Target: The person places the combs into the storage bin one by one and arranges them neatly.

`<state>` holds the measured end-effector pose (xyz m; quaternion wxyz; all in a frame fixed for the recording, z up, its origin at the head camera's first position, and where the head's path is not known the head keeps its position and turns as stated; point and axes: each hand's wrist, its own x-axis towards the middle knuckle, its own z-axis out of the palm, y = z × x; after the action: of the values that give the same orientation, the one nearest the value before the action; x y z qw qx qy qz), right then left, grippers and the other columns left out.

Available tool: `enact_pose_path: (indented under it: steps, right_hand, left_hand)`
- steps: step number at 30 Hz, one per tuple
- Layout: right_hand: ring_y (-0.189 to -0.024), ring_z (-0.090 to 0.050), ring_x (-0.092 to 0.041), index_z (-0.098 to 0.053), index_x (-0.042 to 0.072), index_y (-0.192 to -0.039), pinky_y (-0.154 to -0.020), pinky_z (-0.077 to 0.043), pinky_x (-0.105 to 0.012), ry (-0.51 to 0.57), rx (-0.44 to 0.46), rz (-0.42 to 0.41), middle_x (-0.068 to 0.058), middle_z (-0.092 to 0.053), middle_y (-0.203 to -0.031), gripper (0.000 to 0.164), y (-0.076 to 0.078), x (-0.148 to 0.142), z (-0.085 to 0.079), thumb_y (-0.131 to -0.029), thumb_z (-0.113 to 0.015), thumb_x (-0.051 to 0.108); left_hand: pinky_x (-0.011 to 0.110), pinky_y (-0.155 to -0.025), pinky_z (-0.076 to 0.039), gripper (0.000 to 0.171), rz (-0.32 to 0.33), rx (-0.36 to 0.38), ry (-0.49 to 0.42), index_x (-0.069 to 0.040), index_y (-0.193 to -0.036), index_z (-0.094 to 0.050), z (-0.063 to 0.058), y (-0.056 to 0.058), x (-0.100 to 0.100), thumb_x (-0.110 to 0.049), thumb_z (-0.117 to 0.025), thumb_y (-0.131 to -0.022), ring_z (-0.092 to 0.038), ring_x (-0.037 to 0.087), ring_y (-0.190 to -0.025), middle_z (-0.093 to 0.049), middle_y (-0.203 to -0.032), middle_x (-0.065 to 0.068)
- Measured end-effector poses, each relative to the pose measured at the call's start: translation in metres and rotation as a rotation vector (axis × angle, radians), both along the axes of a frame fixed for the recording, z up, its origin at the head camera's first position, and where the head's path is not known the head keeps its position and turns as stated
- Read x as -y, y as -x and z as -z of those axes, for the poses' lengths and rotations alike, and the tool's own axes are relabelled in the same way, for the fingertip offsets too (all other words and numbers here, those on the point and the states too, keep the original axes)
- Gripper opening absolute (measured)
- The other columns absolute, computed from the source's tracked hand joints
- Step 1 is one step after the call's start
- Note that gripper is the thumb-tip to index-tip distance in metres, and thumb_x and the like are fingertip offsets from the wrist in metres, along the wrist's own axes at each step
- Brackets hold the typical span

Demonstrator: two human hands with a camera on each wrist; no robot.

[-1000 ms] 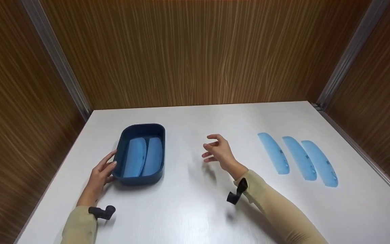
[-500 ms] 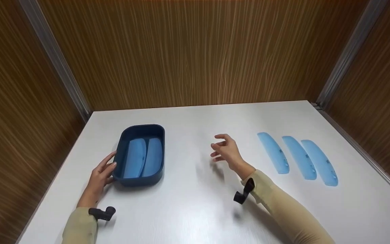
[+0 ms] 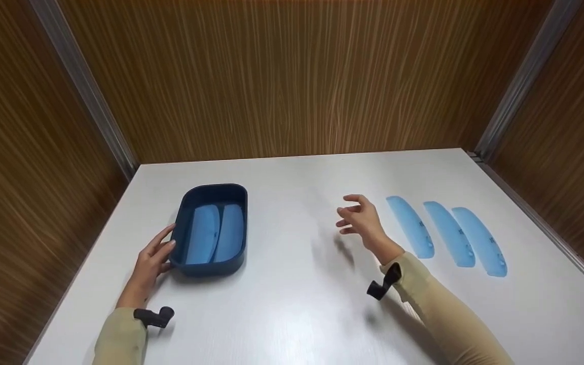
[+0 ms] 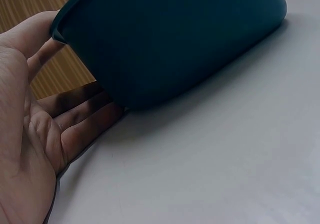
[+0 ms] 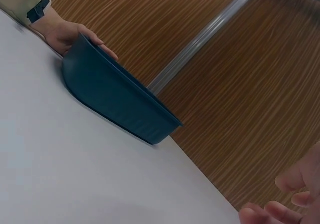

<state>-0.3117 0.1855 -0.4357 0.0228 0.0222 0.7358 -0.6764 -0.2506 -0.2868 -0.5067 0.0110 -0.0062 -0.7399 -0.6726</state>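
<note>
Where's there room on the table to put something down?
Bare table lies between the dark blue box and the right hand, and nearer, between both sleeves. It's crowded on the right, with three light blue strips, and inside the box, with two more strips.

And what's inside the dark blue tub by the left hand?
The dark blue tub holds two curved blue strips, lying lengthwise side by side. They cover what is directly beneath them, so that can't be seen.

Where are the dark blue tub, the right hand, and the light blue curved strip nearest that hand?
Dark blue tub [image 5: 116, 96]: right wrist view, its outer side wall.
Right hand [image 3: 365, 219]: head view, its middle.
Light blue curved strip [image 3: 412, 228] nearest that hand: head view, its top face.
</note>
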Motion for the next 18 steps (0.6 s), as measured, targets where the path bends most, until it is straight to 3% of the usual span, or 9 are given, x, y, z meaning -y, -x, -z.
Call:
enact_pose_path:
  steps: [18]
  right_hand:
    - [-0.079,-0.064,-0.030,-0.034,0.003,-0.137,-0.065,-0.053,-0.036,-0.054,0.013,0.100,-0.017,-0.050,-0.109,0.053,-0.008,-0.062,0.005,-0.091,-0.059,0.013]
  left_hand:
    - [0.029,-0.081,-0.049,0.054,-0.008,-0.003,0.035,-0.030,-0.144,-0.034,0.001,-0.002,-0.002,-0.041,-0.051,-0.094,-0.047,0.032,-0.120,-0.045,-0.135,0.018]
